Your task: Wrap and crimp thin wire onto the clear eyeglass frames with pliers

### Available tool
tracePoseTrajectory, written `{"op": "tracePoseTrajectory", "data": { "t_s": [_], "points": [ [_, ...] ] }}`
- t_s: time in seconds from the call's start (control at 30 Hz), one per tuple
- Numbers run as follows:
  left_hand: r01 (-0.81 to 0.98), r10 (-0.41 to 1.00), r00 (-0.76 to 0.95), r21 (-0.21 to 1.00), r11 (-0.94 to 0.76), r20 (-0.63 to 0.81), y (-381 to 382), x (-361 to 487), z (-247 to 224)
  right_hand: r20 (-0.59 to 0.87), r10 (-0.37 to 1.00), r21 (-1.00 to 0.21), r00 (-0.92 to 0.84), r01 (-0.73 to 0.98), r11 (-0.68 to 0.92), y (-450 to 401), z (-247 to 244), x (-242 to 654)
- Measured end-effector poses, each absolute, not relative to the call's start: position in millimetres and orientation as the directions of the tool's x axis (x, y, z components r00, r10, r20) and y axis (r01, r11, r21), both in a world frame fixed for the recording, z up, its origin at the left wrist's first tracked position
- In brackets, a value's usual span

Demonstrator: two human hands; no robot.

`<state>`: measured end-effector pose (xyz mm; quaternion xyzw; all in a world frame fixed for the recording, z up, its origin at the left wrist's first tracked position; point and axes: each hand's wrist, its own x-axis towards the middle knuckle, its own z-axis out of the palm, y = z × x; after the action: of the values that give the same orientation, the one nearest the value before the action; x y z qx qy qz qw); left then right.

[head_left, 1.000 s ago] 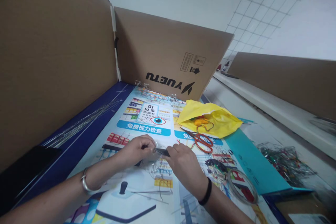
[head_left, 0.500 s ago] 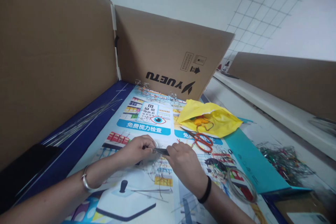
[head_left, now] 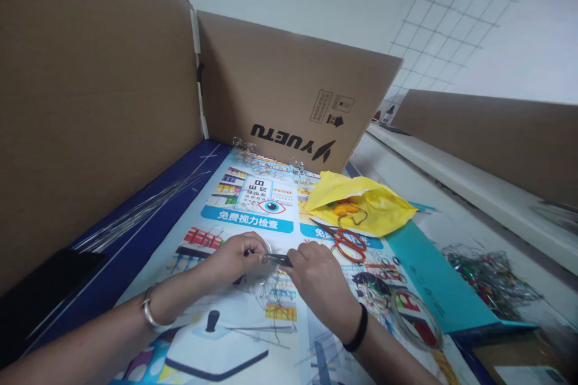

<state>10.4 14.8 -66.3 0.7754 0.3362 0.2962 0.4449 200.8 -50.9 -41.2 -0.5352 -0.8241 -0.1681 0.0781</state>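
My left hand (head_left: 244, 257) is closed in a pinch on a thin silvery wire (head_left: 270, 247), part of which curves up above the fingertips. My right hand (head_left: 313, 271) is wrapped round a pair of dark-jawed pliers (head_left: 282, 260), their tips pointing left and meeting the wire by my left fingers. The handles are hidden in my palm. Below the pliers lies a loose tangle of fine wire (head_left: 271, 295) on the printed poster sheet (head_left: 226, 319). Orange-handled scissors (head_left: 350, 245) rest just beyond my right hand, their blades against a yellow pouch (head_left: 383, 207) with orange thread inside.
Straight wires (head_left: 144, 207) lie along the blue strip at left, by a black object (head_left: 54, 283). Cardboard panels (head_left: 289, 84) stand at the left and back. A wire coil (head_left: 415, 319) and a heap of coloured wire pieces (head_left: 492, 277) lie at right.
The pliers' jaws have shifted very slightly at the wire. Both hands stay in nearly the same place.
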Motion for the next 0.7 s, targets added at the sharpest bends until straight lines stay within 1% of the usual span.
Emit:
{"op": "tracePoseTrajectory", "data": {
  "t_s": [0.33, 0.7],
  "points": [
    [0.263, 0.822, 0.537, 0.888, -0.378, 0.191, 7.7, 14.5, -59.4, 0.336, 0.838, 0.298, -0.430, 0.893, 0.339, -55.3, -39.3, 201.7],
    [0.247, 0.820, 0.525, 0.881, -0.403, 0.227, 6.2, 16.5, -59.8, 0.350, 0.842, 0.297, -0.410, 0.901, 0.315, -56.7, -41.1, 200.3]
  ]
}}
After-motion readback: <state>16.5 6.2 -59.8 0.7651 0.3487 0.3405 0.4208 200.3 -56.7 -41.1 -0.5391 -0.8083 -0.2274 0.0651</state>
